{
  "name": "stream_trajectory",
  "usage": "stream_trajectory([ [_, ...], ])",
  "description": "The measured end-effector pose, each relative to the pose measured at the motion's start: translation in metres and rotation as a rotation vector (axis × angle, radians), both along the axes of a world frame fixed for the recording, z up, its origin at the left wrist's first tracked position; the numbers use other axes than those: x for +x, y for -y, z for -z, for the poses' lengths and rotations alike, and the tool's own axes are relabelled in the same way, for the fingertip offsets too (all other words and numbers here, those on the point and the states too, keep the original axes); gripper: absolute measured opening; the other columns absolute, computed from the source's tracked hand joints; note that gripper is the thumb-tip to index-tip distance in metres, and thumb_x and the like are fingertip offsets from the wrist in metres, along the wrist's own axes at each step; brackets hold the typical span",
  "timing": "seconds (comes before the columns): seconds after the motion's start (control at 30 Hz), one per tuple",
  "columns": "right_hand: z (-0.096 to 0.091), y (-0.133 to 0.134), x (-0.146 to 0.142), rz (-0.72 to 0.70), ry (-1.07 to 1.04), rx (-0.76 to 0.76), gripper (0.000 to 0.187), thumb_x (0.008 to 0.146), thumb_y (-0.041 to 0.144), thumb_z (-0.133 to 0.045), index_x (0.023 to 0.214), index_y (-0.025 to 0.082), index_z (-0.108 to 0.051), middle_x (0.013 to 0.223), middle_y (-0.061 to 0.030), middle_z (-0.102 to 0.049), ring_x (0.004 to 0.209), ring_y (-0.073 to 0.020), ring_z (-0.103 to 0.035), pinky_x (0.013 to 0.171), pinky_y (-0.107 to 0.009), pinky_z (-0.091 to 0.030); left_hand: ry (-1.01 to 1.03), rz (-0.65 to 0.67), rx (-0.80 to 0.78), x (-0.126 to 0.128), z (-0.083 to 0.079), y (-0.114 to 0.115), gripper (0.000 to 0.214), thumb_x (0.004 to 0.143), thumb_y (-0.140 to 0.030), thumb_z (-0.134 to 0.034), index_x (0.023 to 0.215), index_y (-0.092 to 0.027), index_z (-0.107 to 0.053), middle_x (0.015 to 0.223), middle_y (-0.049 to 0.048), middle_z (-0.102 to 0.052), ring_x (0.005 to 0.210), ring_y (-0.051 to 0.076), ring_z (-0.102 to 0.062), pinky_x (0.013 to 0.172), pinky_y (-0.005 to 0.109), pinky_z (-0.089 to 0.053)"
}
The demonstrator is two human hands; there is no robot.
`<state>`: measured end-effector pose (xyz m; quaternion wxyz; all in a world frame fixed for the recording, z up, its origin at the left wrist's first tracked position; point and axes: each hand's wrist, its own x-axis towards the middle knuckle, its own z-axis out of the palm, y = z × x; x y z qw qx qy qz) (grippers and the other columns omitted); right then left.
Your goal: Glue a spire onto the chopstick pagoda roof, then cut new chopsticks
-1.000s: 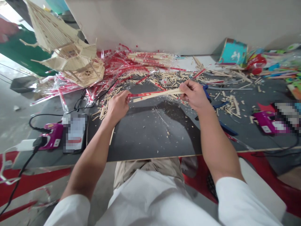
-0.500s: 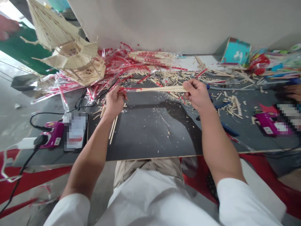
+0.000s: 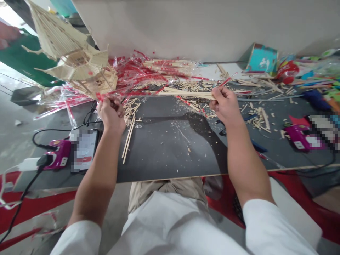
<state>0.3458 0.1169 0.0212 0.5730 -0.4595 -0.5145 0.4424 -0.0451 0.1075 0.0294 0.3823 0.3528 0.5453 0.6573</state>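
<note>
My right hand (image 3: 224, 104) grips one end of a bundle of thin wooden sticks (image 3: 186, 94) above the far edge of a black board (image 3: 170, 148). My left hand (image 3: 111, 115) is pinched shut on a strip of red-printed clear plastic wrapper (image 3: 127, 93), which stretches from it toward the bundle. Beneath my left hand, several loose sticks (image 3: 129, 141) lie on the board. Heaps of cut stick pieces (image 3: 193, 86) and shavings surround both hands.
A large stick-built pagoda model (image 3: 71, 53) rises at the far left, beside crumpled red-and-clear wrappers (image 3: 140, 72). A purple device (image 3: 58, 154) and a blurred phone (image 3: 83, 150) sit left of the board. Blue-handled tools (image 3: 257, 146) and a cable (image 3: 66, 130) lie nearby.
My left hand has moved left and toward me, drawing the plastic strip farther from my right hand. The stick bundle now spans a wider stretch, and my right hand has shifted only slightly.
</note>
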Motion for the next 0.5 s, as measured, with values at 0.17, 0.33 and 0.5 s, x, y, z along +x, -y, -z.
stream_trajectory([
  [0.17, -0.001, 0.0, 0.003, 0.018, 0.023, 0.003, 0.056, 0.074, 0.069, -0.082, 0.074, 0.024, -0.047, 0.055, 0.0082, -0.037, 0.043, -0.0049, -0.027, 0.042, -0.025, -0.025, -0.041, -0.082, 0.018, -0.006, -0.002, -0.003, 0.022, 0.104, -0.036, -0.028, 0.085, -0.024, -0.031, 0.073, -0.0049, -0.039, 0.045, 0.007, -0.021, 0.048, 0.029, -0.016],
  [0.33, 0.003, -0.001, 0.004, 0.006, -0.024, -0.004, 0.056, 0.071, 0.067, -0.085, 0.073, 0.024, -0.049, 0.058, 0.0078, -0.037, 0.045, -0.0053, -0.028, 0.043, -0.024, -0.024, -0.152, -0.149, 0.062, -0.011, 0.003, -0.009, 0.028, 0.109, -0.039, -0.016, 0.088, -0.024, -0.026, 0.076, -0.0065, -0.038, 0.046, 0.004, -0.023, 0.048, 0.029, -0.016],
  [0.5, 0.013, 0.003, -0.011, -0.08, 0.064, -0.082, 0.053, 0.073, 0.068, -0.083, 0.076, 0.023, -0.054, 0.061, 0.0061, -0.043, 0.047, -0.007, -0.036, 0.043, -0.023, -0.026, -0.266, -0.092, 0.092, -0.012, 0.016, -0.024, 0.037, 0.114, -0.042, -0.019, 0.089, -0.021, -0.036, 0.071, -0.0069, -0.046, 0.049, 0.003, -0.032, 0.049, 0.026, -0.02],
])
